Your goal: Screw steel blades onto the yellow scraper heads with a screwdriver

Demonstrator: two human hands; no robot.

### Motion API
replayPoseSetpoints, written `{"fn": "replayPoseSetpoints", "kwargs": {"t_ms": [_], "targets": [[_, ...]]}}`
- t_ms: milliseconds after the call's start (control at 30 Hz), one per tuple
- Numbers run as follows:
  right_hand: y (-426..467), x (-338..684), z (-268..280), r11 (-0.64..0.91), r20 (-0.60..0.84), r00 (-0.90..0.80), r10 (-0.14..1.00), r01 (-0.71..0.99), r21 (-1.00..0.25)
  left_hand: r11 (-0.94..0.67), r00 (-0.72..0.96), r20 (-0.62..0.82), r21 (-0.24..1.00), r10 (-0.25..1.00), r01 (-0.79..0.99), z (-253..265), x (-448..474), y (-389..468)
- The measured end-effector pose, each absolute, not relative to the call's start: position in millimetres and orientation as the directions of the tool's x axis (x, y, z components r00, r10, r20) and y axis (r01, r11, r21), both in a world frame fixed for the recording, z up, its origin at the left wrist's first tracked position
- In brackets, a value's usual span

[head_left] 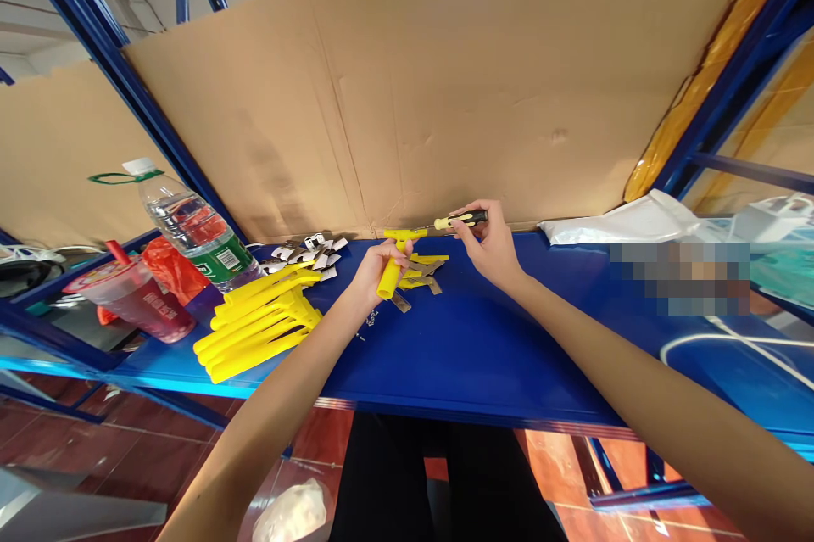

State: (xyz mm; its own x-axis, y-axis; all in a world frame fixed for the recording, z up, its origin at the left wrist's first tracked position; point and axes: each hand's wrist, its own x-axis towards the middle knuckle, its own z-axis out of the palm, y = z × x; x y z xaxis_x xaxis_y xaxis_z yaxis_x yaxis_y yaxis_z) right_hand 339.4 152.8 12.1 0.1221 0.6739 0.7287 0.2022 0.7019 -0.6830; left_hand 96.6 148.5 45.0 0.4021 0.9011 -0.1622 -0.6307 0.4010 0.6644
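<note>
My left hand [376, 271] is wrapped round the handle of a yellow T-shaped plastic scraper [389, 277], tilted with its head away from me. In my right hand [491, 247] is a screwdriver [463, 220] with a black and cream handle, held level. Its shaft points left to the end of the scraper's head; whether the tip touches a screw is too small to tell. Under and beside my left hand lie several yellow pieces with flat metal blades [427, 271]. A stack of yellow handles [260, 326] rests left of my left forearm. Small screws [370, 319] lie near my left wrist.
Behind the handles are a heap of small white and dark parts [311, 254], a large water bottle [197, 228] and a red drink cup [136, 300]. A white plastic bag [610, 220] and a white cable [731, 338] lie right on the blue shelf [483, 355]. Cardboard [476, 84] walls the back.
</note>
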Motion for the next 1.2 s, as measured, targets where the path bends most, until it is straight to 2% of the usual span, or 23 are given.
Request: {"fn": "replayPoseSetpoints", "kwargs": {"t_ms": [300,467,667,1000,1200], "targets": [[141,335,18,0.746,0.801,0.03,0.598,0.345,-0.57,0.35,0.34,-0.152,0.666,0.928,-0.659,43,94,154],[142,336,15,0.779,0.874,-0.072,0.481,0.493,-0.388,0.32,0.291,-0.15,0.613,0.945,-0.723,51,97,147],[146,335,12,0.836,0.911,-0.192,0.366,0.498,-0.231,0.292,0.269,-0.136,0.633,0.954,-0.717,55,96,145],[146,337,12,0.832,0.913,-0.195,0.359,0.51,-0.218,0.301,0.268,-0.15,0.63,0.952,-0.716,51,99,145],[143,335,16,0.805,0.936,-0.077,0.342,0.538,-0.25,0.206,0.227,-0.074,0.737,0.971,-0.644,46,98,148]]}}
